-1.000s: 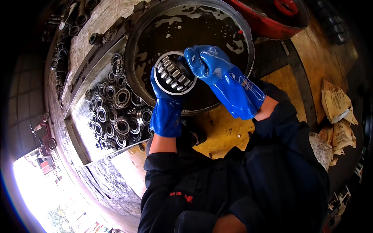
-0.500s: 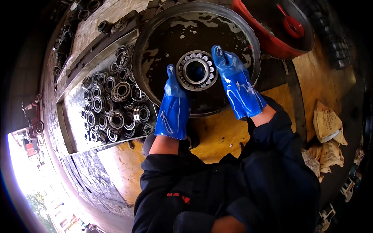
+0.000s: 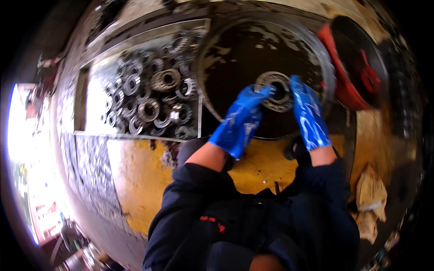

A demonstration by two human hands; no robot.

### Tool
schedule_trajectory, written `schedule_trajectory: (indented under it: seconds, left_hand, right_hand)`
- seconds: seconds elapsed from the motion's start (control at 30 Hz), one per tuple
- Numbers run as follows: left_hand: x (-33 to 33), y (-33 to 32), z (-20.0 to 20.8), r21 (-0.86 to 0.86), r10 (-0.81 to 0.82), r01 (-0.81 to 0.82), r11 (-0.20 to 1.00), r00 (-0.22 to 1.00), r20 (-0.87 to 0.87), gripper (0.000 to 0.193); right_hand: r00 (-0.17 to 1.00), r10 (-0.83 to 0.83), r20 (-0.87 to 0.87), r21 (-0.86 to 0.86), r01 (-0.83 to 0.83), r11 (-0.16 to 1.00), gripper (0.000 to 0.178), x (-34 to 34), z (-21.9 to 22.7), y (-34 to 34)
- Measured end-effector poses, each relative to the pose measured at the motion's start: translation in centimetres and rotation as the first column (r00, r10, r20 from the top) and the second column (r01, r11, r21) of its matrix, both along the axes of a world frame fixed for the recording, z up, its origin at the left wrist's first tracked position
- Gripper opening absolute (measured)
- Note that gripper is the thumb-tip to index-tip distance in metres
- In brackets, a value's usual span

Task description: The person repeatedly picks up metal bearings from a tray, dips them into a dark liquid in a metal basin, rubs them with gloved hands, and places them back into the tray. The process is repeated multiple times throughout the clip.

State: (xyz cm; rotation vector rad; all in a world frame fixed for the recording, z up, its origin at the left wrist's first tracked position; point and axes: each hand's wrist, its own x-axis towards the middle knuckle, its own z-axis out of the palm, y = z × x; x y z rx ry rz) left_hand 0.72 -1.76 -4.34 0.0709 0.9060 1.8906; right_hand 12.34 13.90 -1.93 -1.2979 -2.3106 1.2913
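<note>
Gripping a bearing [image 3: 276, 106], both hands' fingers [image 3: 297, 86] over a basin [image 3: 331, 79] near yellow floor [image 3: 138, 180]

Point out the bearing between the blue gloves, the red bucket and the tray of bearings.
Bearing [image 3: 276, 105]: head view, on the lower part of its ring.
Red bucket [image 3: 340, 72]: head view, on its outer wall.
Tray [image 3: 97, 83]: head view, on its bare floor by the left wall.

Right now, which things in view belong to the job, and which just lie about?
In use:
bearing, between the left grip and right grip
round basin of dark liquid beneath it
probably, the other bearings in the tray beside it

Apparently lying about:
red container right of the basin
red tool inside it
paper bags, lower right
</note>
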Motion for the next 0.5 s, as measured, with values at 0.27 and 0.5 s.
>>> schedule_trajectory:
  seconds: [0.27, 0.5]
  left_hand:
    - [0.6, 0.4, -3.7, -0.156, -0.061, 0.038, 0.987, 0.988, -0.145, 0.052]
    - [-0.9, -5.4, -2.2, -0.353, 0.094, -0.117, 0.928, 0.992, -0.080, 0.038]
  right_hand:
    - [0.998, -0.041, -0.053, -0.521, 0.007, 0.853, 0.060, 0.2, -2.4, -1.2]
    - [0.985, 0.041, -0.166, -0.503, -0.120, 0.856, 0.059, -1.5, -2.4, -3.8]
